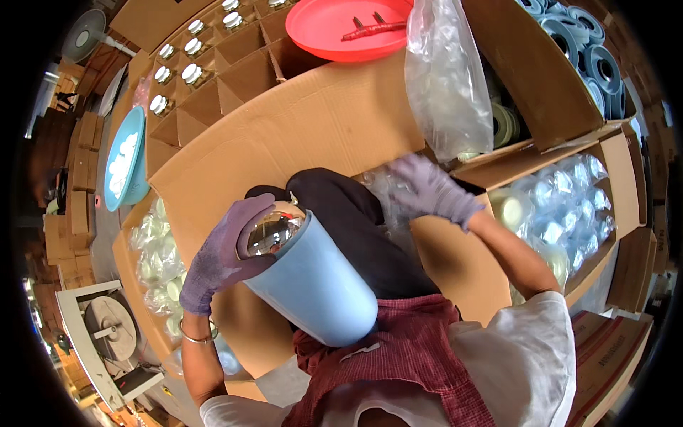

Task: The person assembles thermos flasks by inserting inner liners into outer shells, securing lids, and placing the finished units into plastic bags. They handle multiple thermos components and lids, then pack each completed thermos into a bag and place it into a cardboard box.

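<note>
The left hand, in a purple knit glove, is clamped around the open mouth of a pale blue cylindrical container with a shiny steel inner lining. The container lies tilted across the person's lap, mouth toward the left hand, closed end resting against a red checked garment. The gloved fingers curl over the rim, the thumb on the outer wall.

The right hand, gloved the same way, is well apart from the left and reaches up and to the right, over the edge of a cardboard box filled with clear plastic-wrapped lids. Motion blur softens its fingers; they look spread and loosely curled, and I cannot tell whether they grip anything.

A broad cardboard flap spreads beyond the knees. Behind it a divided carton holds steel-topped jars in its cells. A red plastic plate sits at the top, and a clear plastic bag hangs beside it. Stacked blue rings fill a box at upper right. A light blue bowl stands at left.
</note>
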Available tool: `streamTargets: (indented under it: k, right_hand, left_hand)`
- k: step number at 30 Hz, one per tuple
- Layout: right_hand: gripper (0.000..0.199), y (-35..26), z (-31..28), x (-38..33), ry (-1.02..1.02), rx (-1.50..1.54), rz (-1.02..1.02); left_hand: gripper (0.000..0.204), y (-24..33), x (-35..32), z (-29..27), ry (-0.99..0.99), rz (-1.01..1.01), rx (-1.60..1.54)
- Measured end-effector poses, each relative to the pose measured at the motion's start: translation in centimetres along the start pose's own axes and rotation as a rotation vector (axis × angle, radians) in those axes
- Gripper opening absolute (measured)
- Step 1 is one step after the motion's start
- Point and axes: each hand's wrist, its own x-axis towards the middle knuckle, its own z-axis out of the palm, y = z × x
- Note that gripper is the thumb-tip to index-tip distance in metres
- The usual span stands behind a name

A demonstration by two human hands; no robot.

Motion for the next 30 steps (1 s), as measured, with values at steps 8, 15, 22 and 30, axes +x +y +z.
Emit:
streamTargets:
  k: [8, 15, 22, 30]
  right_hand:
    - [0.046, -6.1, -1.8, -2.6, -0.214, 0.364, 0.125]
    - [0.088, -14.8, 1.0, -9.7, -0.06, 0.546, -0.404]
    - [0.126, -20.5, -1.5, 0.3, -0.12, 1.179, -0.349]
    - [0.075, -22.0, -6.3, 4.1, 0.295, 0.68, -0.33]
  left_hand:
    - [0.064, 0.6, -3.5, -0.9, -0.282, -0.255, -0.208]
    - [0.052, -8.0, -22.5, 10.6, 0.646, -0.516, -1.24]
    - [0.075, -7.7, -18.6, 13.0, 0.163, -0.041, 0.137]
    - [0.077, -4.4, -12.4, 12.0, 0.678, -0.021, 0.056]
